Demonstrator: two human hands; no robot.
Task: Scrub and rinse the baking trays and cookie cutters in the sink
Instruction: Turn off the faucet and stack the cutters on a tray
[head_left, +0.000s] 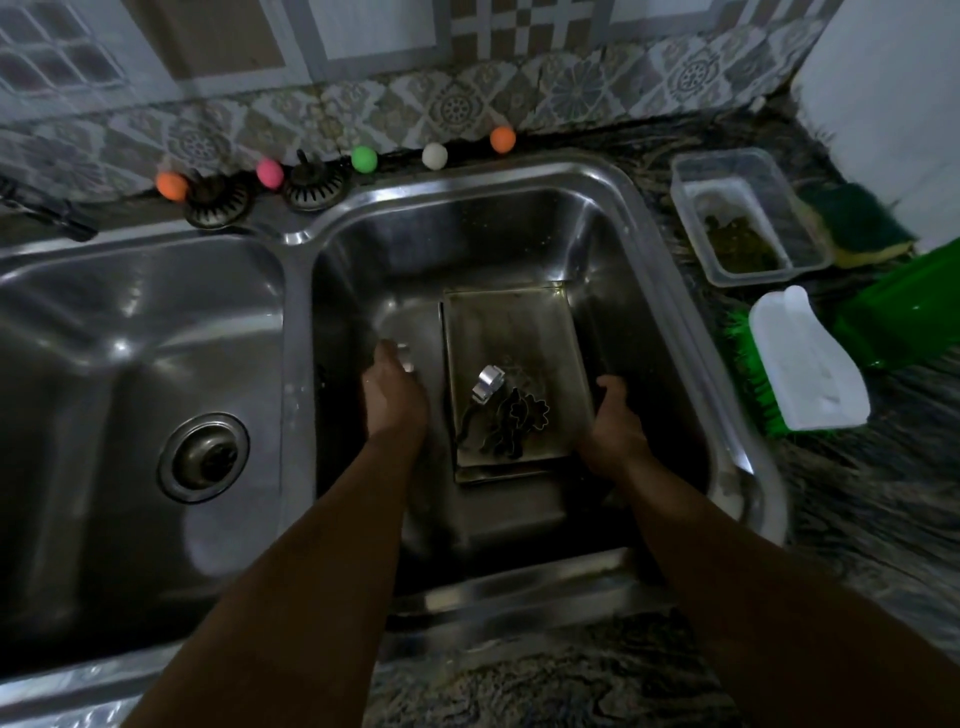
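A rectangular metal baking tray (511, 332) lies in the right basin of the steel sink (649, 218), with the edge of a second tray showing under its near end. Several cookie cutters rest in it: a shiny one (487, 383) and dark ones (511, 423) near the front. My right hand (615, 428) grips the tray's right edge. My left hand (392, 397) is left of the tray, low in the basin, fingers curled around something small and shiny that I cannot identify.
The left basin has a drain (203, 457). On the counter at right: a white-and-green scrub brush (805, 364), a clear plastic tub (748, 213), a green-yellow sponge (862, 226). Coloured balls and two strainers (314, 187) line the back ledge.
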